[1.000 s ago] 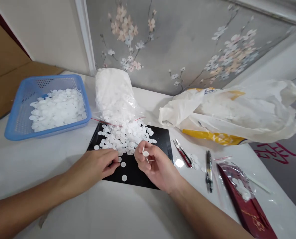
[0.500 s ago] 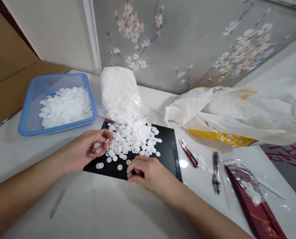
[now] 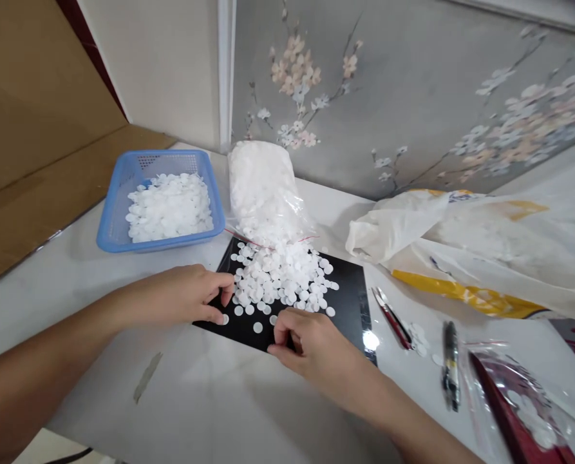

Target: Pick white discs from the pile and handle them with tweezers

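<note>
Thin, round white discs [image 3: 287, 270], apparently of plastic, are heaped on a flat black rectangular sheet [image 3: 352, 290] laid on a glossy white bench [image 3: 195, 380]. The heap is spread at the mouth of a bulging clear plastic bag [image 3: 263, 177] on the far side, and a few discs are scattered singly toward the sheet's near edge. More are contained in a blue perforated plastic basket [image 3: 118, 187] to the left.

The left hand [image 3: 185, 293] is placed at the sheet's left side, thumb and forefinger parted by a small gap, with one disc at the thumb tip. The right hand [image 3: 316, 341] is held over the near edge, fingers curled toward the thumb; whether a disc is pinched there cannot be told.

Each disc can be judged very light, fairly stiff and easily slid on the smooth sheet. Being so flat, it is best gripped by opposite sides of its rim; single ones should be more easily taken than those overlapped in the heap.
</note>
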`<action>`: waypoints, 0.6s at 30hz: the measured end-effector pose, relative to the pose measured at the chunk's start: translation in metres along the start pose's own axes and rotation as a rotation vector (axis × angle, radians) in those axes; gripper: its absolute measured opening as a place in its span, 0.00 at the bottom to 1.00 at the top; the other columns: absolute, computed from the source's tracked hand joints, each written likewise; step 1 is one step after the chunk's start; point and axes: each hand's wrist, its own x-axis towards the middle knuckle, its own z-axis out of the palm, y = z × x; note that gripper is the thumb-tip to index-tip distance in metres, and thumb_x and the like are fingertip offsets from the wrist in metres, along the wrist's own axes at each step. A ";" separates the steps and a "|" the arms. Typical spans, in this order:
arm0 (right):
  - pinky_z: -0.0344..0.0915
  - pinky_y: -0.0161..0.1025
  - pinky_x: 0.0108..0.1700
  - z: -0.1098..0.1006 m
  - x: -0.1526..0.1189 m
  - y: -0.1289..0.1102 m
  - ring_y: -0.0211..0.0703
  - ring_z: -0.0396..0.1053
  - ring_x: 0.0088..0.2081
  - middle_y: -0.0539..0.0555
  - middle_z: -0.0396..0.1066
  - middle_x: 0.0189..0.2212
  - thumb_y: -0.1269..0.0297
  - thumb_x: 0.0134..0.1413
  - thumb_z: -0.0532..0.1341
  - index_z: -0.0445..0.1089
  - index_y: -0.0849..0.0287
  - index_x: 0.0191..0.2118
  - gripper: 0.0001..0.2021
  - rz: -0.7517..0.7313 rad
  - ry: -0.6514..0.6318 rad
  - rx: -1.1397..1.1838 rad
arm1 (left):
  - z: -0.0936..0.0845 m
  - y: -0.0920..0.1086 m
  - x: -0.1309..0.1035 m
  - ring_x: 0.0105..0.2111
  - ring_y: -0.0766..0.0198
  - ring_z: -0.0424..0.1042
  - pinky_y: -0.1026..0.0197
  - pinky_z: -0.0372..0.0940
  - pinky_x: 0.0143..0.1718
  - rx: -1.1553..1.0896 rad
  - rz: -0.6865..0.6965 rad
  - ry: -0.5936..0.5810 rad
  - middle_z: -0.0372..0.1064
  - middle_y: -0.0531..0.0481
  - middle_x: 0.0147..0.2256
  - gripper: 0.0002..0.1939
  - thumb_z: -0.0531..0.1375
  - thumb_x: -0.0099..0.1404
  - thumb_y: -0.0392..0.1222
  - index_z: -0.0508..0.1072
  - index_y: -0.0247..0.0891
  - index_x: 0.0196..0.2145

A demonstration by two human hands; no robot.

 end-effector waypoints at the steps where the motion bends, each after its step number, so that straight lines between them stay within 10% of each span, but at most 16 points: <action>1: 0.50 0.33 0.23 -0.002 0.000 -0.002 0.33 0.54 0.21 0.43 0.58 0.20 0.73 0.48 0.60 0.60 0.56 0.24 0.09 0.026 0.012 0.054 | 0.001 -0.002 0.000 0.20 0.66 0.59 0.65 0.45 0.20 0.018 -0.001 -0.003 0.60 0.59 0.21 0.05 0.61 0.56 0.41 0.70 0.44 0.33; 8: 0.52 0.33 0.26 -0.006 0.011 -0.005 0.35 0.56 0.24 0.44 0.60 0.22 0.71 0.53 0.53 0.65 0.56 0.37 0.07 0.082 -0.018 0.499 | 0.008 -0.013 0.001 0.21 0.63 0.61 0.64 0.46 0.21 0.057 -0.003 -0.016 0.61 0.58 0.22 0.11 0.63 0.53 0.41 0.71 0.46 0.36; 18: 0.55 0.35 0.28 0.018 0.036 -0.011 0.39 0.63 0.24 0.48 0.67 0.24 0.71 0.54 0.63 0.69 0.55 0.35 0.04 -0.137 0.159 -0.206 | 0.015 0.002 0.005 0.21 0.64 0.60 0.64 0.47 0.23 0.020 0.042 0.024 0.61 0.57 0.21 0.02 0.59 0.59 0.38 0.71 0.43 0.29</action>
